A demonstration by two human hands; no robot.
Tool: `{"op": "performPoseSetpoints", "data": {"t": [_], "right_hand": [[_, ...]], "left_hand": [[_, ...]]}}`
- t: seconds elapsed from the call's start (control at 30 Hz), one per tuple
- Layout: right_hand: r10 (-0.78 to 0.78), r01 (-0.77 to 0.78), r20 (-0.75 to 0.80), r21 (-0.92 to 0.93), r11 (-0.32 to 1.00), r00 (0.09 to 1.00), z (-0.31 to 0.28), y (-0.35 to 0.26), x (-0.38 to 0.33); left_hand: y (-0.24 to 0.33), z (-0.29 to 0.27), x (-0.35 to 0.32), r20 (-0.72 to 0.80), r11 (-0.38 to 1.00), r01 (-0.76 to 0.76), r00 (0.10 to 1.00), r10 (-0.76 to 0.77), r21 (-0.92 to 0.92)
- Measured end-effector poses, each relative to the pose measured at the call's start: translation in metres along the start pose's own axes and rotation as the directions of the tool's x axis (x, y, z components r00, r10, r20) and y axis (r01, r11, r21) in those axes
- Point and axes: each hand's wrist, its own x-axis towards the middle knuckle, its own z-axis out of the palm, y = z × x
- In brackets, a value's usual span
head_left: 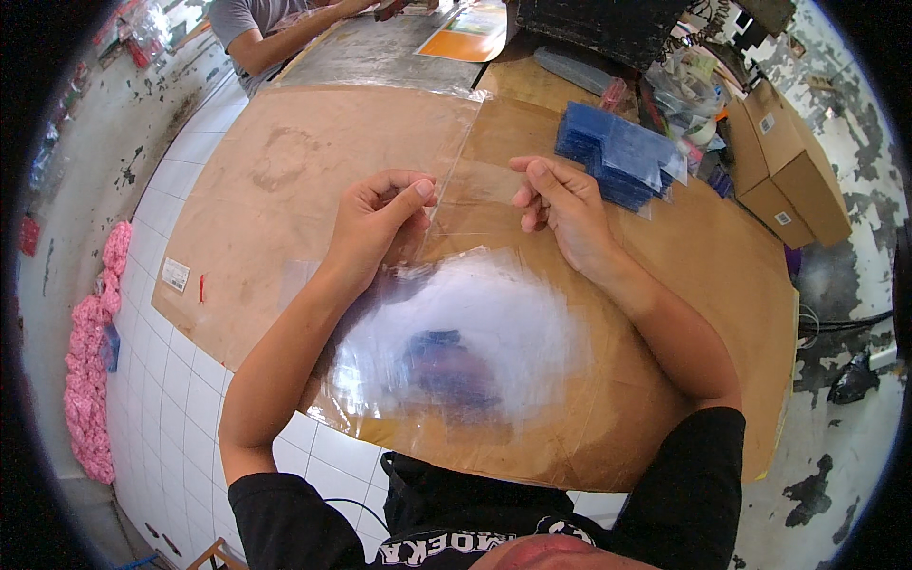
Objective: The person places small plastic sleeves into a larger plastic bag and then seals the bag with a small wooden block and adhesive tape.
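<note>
Brown tabletop, clear plastic sheets piled at lower centre.
Left hand and right hand curl at upper centre, whether pinching film I cannot tell; sheet handling seems in hand, likely needing a light fingertip grip next.

Paint peels in dark patches from the rt. wall of a workrm.; smaller dark marks fleck the L wall. A white-tiled flr. runs below, w/ a brown-topped tbl. near a gray-topped tbl. behind.
</note>
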Motion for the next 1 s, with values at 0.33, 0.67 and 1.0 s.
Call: {"op": "performPoseSetpoints", "data": {"t": [0.33, 0.67, 1.0], "right_hand": [[-0.041, 0.042, 0.014, -0.054, 0.998, 0.999, -0.0011, 0.0025, 0.0008], [-0.032, 0.030, -0.024, -0.060, 0.998, 0.999, 0.0012, 0.0021, 0.0008], [-0.018, 0.016, -0.038, -0.051, 0.999, 0.999, 0.0018, 0.0025, 0.0011]], "left_hand": [[0.0010, 0.0019, -0.0003, 0.005, 0.998, -0.049, 0.999, 0.049, 0.026], [0.0046, -0.0006, -0.0010, -0.023, 0.996, -0.029, 0.999, 0.031, 0.089], [0.0072, 0.0006, -0.0019, -0.015, 0.998, -0.038, 0.999, 0.038, 0.049]]}}
